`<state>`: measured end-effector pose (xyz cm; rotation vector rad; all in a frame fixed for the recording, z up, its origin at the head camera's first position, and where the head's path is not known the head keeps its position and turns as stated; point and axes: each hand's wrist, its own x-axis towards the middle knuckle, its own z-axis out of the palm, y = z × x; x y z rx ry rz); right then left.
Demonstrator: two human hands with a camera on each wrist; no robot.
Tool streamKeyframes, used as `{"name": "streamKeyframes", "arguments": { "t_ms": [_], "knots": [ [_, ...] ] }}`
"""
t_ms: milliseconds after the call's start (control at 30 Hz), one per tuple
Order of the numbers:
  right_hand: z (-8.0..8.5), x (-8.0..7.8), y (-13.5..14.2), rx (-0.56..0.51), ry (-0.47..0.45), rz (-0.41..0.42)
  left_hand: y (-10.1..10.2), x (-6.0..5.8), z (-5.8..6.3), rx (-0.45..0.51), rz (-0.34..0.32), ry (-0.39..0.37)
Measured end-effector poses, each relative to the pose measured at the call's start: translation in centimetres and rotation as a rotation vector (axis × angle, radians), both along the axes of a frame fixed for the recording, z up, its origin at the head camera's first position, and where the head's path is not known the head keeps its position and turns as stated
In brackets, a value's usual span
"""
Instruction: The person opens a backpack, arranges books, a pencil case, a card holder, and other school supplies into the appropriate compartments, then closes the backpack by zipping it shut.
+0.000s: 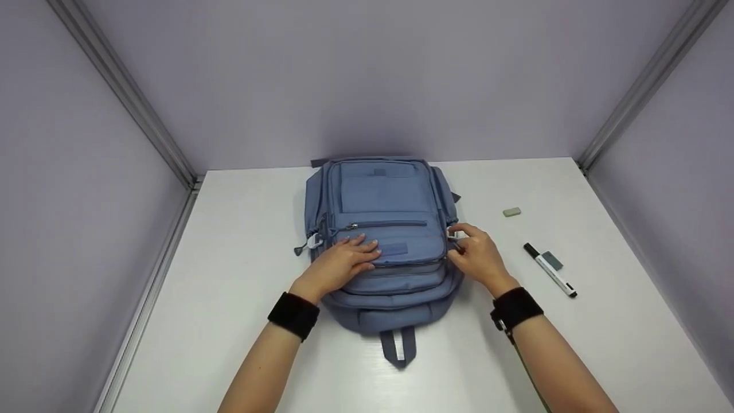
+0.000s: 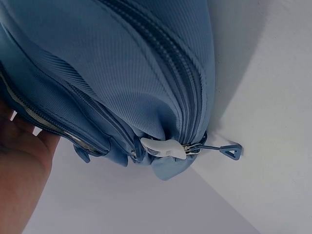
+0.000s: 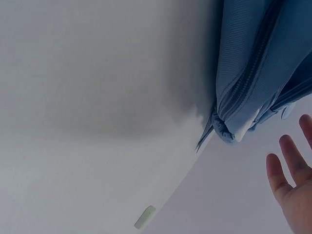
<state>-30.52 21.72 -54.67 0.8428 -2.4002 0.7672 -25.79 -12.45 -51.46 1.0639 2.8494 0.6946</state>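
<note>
A blue backpack [image 1: 390, 195] lies front side up on the white table. On its front panel, beside a small label patch [image 1: 393, 249], rests my left hand [image 1: 343, 263] with its fingers spread and fairly straight. At the bag's right edge, my right hand [image 1: 479, 255] pinches a zipper pull [image 1: 457, 243] between thumb and forefinger. Its other fingers [image 3: 291, 158] stretch out apart from the bag in the right wrist view. On the left side, a white tag [image 2: 163, 147] hangs by a zipper with a triangular pull [image 2: 230, 151].
To the right lie a pale green eraser-like block [image 1: 511, 211], a black-and-white marker [image 1: 550, 269] and a dark green flat piece [image 1: 552, 260] against the marker. The bag's loop strap [image 1: 398, 350] points towards me. Grey-white panels [image 1: 367, 80] enclose the table at the back and sides.
</note>
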Motion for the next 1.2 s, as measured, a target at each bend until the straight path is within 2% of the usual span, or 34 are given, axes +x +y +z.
{"name": "streamKeyframes", "arguments": {
  "t_ms": [233, 600, 700, 867, 933, 1033, 1200],
  "knots": [
    [-0.1, -0.7, 0.6, 0.078, 0.03, -0.121, 0.1, 0.1, 0.2, 0.003, -0.014, -0.009],
    [-0.2, -2.0, 0.4, 0.15, -0.045, -0.312, 0.4, 0.1, 0.0, -0.003, -0.004, 0.031],
    [0.0, -2.4, 0.2, 0.156, -0.129, -0.349, 0.5, 0.1, -0.1, -0.01, -0.008, 0.068],
    [0.7, -3.0, -0.4, 0.136, -0.388, -0.406, 0.6, 0.1, -0.2, -0.028, -0.017, 0.113],
    [1.0, -3.3, -0.5, 0.132, -0.457, -0.425, 0.6, 0.1, -0.2, -0.028, -0.02, 0.119],
    [1.3, -3.7, -0.6, 0.134, -0.498, -0.44, 0.7, 0.2, 0.0, -0.031, -0.017, 0.105],
    [1.7, -4.1, -0.9, 0.171, -0.482, -0.462, 0.7, 0.4, 0.3, -0.038, -0.006, 0.06]
  ]
}}
